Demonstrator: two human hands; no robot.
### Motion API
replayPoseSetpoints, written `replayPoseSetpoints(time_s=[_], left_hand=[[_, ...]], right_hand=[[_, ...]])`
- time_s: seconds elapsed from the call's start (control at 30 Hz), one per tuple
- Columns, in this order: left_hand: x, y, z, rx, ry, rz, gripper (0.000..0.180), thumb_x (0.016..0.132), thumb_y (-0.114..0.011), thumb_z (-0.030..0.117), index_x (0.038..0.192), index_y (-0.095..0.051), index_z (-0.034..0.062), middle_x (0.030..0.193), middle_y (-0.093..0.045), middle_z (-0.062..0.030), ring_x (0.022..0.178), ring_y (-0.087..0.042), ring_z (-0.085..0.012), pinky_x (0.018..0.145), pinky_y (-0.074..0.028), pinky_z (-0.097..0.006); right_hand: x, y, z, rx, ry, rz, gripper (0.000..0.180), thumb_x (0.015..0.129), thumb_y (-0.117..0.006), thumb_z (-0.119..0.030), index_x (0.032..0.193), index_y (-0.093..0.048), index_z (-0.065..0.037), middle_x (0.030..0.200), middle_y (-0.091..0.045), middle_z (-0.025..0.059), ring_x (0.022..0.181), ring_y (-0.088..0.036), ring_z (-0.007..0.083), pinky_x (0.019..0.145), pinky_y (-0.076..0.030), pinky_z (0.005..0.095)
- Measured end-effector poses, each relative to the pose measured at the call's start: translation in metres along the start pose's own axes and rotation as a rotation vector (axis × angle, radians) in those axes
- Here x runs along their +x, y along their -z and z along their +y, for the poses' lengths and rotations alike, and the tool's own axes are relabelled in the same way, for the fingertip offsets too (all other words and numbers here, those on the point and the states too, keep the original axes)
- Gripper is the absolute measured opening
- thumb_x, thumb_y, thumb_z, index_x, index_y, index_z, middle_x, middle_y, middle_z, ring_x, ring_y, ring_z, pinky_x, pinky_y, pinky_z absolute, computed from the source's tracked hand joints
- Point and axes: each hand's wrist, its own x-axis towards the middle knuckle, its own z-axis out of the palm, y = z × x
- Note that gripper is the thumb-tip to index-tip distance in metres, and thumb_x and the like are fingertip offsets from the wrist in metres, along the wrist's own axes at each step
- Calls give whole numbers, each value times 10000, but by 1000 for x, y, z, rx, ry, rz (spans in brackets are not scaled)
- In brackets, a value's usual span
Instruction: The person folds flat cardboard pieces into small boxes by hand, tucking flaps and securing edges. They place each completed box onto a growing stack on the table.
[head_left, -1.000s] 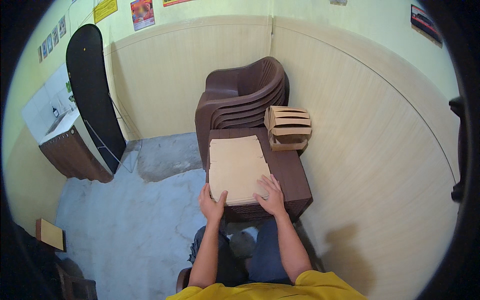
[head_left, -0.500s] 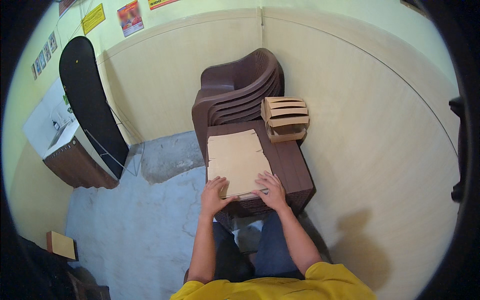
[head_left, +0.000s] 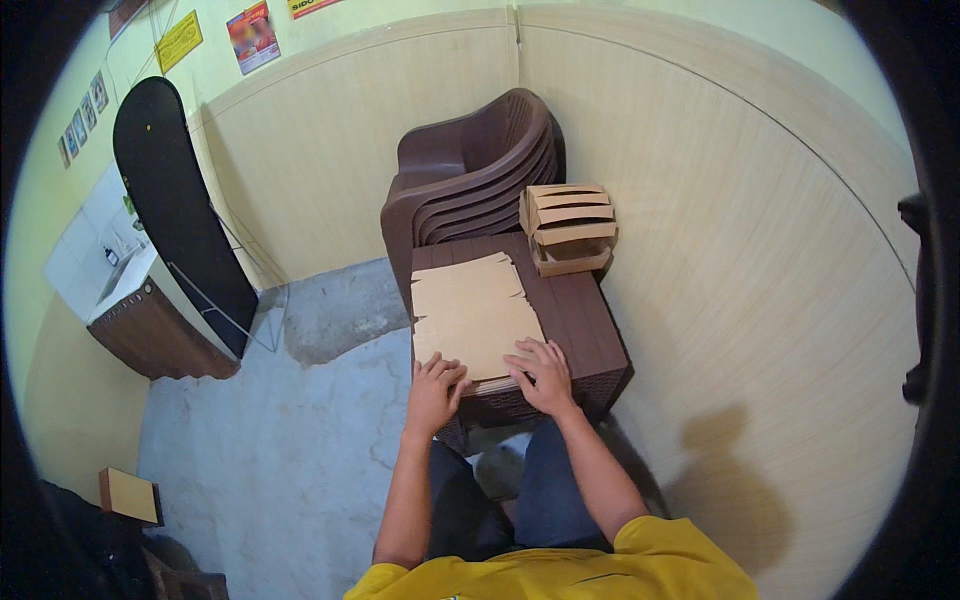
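Note:
A stack of flat tan cardboard sheets (head_left: 472, 312) with slits along the side edges lies on the brown plastic table (head_left: 583, 325). My left hand (head_left: 436, 392) rests at the stack's near left corner, fingers lying on the top sheet and the thumb by the front edge. Over the near right corner, my right hand (head_left: 543, 376) has its fingers apart on the cardboard, its thumb also toward the front edge. Several layers show at the near edge between my hands. Neither hand visibly lifts a sheet.
A folded cardboard box with slots (head_left: 570, 228) stands at the table's far right corner. Stacked brown plastic chairs (head_left: 475, 165) sit behind the table. A black ironing board (head_left: 180, 200) leans by the sink cabinet (head_left: 165, 335) on the left. The wall runs close on the right.
My left hand has slid slightly, drawing its thumb up from the front edge toward its fingers. My right hand's thumb has shifted a little. The stack stays in place on the table.

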Motion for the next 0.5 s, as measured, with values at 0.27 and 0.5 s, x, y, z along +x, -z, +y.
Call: replayPoseSetpoints(time_s=[0.27, 0.5], left_hand=[[-1, -2, -1, -108, 66, -264, 179, 956, -699, 167, 1121, -731, 103, 1343, -708, -102, 1322, -642, -316, 1230, -398, -577], [-4, -2, 11, 277, -87, 166, 459, 939, -762, 253, 1365, -687, 97, 1529, -638, -78, 1342, -630, -350, 1135, -475, -525]], right_hand=[[-2, -4, -2, 78, 20, 79, 298, 1025, -680, -284, 1269, -793, -156, 1413, -690, 90, 1402, -581, 317, 1250, -319, 581], [-1, -9, 16, 104, 13, 23, 259, 984, -690, -151, 1216, -797, -103, 1404, -720, 109, 1416, -586, 339, 1239, -356, 586]])
